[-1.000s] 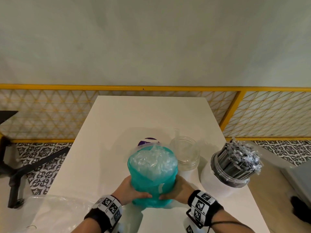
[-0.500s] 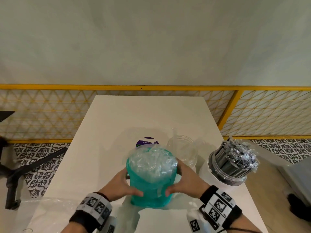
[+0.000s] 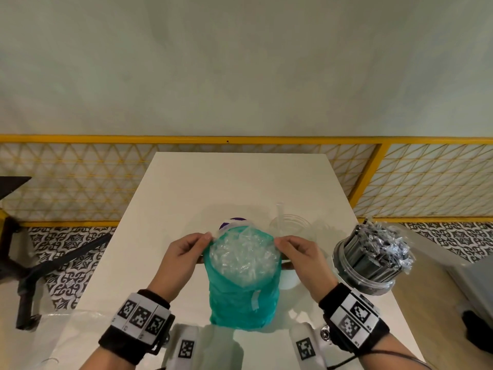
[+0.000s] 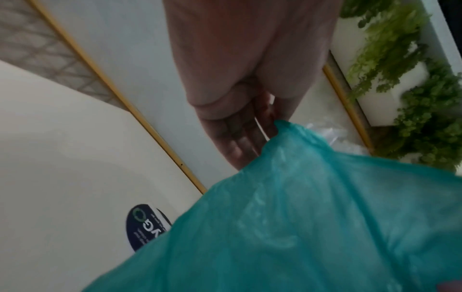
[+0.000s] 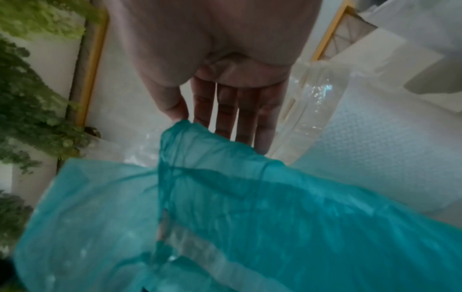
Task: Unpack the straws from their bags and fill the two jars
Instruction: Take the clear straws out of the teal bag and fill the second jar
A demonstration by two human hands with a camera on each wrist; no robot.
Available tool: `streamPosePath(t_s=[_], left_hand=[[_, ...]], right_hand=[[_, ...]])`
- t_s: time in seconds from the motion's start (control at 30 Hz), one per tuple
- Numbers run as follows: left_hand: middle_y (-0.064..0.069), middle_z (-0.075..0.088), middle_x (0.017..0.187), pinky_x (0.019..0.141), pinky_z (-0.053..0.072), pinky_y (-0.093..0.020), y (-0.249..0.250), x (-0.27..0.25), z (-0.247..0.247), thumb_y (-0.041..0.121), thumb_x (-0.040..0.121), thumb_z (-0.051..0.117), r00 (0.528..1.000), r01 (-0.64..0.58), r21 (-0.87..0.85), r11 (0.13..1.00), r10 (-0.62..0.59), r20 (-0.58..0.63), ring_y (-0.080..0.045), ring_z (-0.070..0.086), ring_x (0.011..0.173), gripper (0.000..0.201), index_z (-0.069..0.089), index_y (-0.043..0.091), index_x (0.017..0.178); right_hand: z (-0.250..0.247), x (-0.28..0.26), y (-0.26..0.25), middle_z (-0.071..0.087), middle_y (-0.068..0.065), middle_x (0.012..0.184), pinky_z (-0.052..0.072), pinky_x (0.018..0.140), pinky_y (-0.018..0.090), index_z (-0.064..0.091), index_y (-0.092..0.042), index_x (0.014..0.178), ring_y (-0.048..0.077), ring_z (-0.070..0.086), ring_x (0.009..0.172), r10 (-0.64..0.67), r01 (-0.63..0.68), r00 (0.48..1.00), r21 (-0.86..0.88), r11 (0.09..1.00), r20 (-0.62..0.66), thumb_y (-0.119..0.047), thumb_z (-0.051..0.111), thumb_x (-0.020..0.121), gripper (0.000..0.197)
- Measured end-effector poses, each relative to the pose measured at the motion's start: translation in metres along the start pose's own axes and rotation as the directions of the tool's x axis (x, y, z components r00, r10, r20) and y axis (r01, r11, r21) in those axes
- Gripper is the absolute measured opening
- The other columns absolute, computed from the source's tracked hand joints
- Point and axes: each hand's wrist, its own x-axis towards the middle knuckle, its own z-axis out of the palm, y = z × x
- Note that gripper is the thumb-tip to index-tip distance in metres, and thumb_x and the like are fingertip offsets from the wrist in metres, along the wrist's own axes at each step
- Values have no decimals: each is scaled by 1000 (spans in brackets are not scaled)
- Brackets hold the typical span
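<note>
White laminate formed the table (image 3: 240,182), the largest element, running away from the viewer toward a yellow mesh railing (image 3: 80,188). Upright on its near half stood the teal bag (image 3: 241,297), its mouth open and packed with clear-wrapped straws (image 3: 244,256). To the right, near the table's edge, stood the filled jar (image 3: 365,273), crowded with dark wrapped straws; the empty jar (image 3: 290,228), clear and open, stood beyond the bag on its right, with a purple disc (image 3: 234,222) partly hidden behind the bag's far rim. The left hand (image 3: 181,260) pinched the bag's rim on the left side between thumb and curled fingers; the right hand (image 3: 301,260) pinched the rim on the right side likewise, thumb on the film with the other fingers extended behind it, as the wrist view showed. Judged from its creases, the film was thin, soft and slippery, and would sag or tear if pulled sharply; the contents appeared light but loose and liable to spill. The rim, held at opposite points, seemed the soundest purchase for peeling the bag down
</note>
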Motion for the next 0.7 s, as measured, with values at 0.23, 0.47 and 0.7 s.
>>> streamPosePath(t_s=[0.23,0.47,0.7], left_hand=[[-6,59,66,63,52,-22,6,5,-7,24,91,49,967,232,-182,956,-207,147,-15,55,62,32,72,13,73],[-10,66,97,75,47,-33,-17,7,-5,17,93,50,891,454,-289,843,-432,139,-21,59,83,24,60,6,112],[-21,68,110,74,50,-35,-31,3,-5,24,84,60,834,502,62,863,-502,229,-28,60,88,31,65,10,111]], right_hand=[[-5,5,2,67,2,66,49,70,33,68,-2,86,15,61,65,176,-179,984,180,967,34,-16,42,97,31],[-12,4,23,64,8,85,42,76,34,63,-3,108,20,56,77,403,-444,895,304,843,189,-18,40,99,30],[-14,2,37,47,2,57,35,54,28,54,-13,67,16,41,54,562,-583,811,136,801,163,-19,36,93,32]])
